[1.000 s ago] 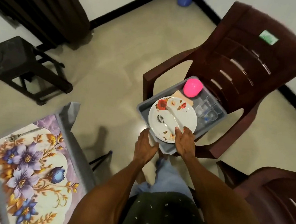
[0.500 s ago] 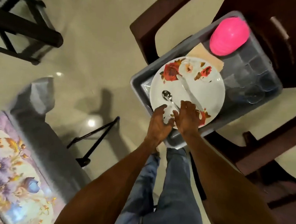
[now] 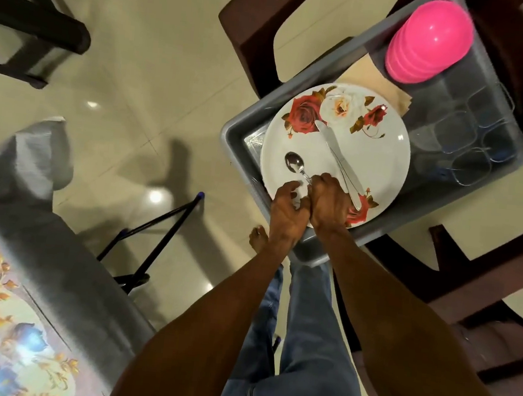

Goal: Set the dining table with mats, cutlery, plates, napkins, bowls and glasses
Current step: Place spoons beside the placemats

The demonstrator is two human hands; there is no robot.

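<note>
A white plate (image 3: 379,158) with red rose prints lies on top of a grey tub (image 3: 237,138) that stands on a dark brown chair (image 3: 247,36). A spoon (image 3: 294,163) and a table knife (image 3: 335,150) lie on the plate. My right hand (image 3: 330,204) is at the plate's near rim, its fingers curled over the end of the spoon's handle. My left hand (image 3: 287,213) is pressed against it on the left, thumb and curled fingers on the plate's near rim. Stacked pink bowls (image 3: 429,38), clear glasses (image 3: 470,138) and tan napkins (image 3: 367,77) are in the tub behind the plate.
The dining table's corner with a floral mat (image 3: 4,300) and grey cloth is at the lower left. A black stool (image 3: 31,25) stands at the upper left. A second brown chair (image 3: 496,332) is at the right. My legs and a bare foot stand on the tiled floor.
My head has bent closer over the tub. Both hands moved from the tub's near edge onto the plate's near rim, and the right fingers have come onto the spoon's handle.
</note>
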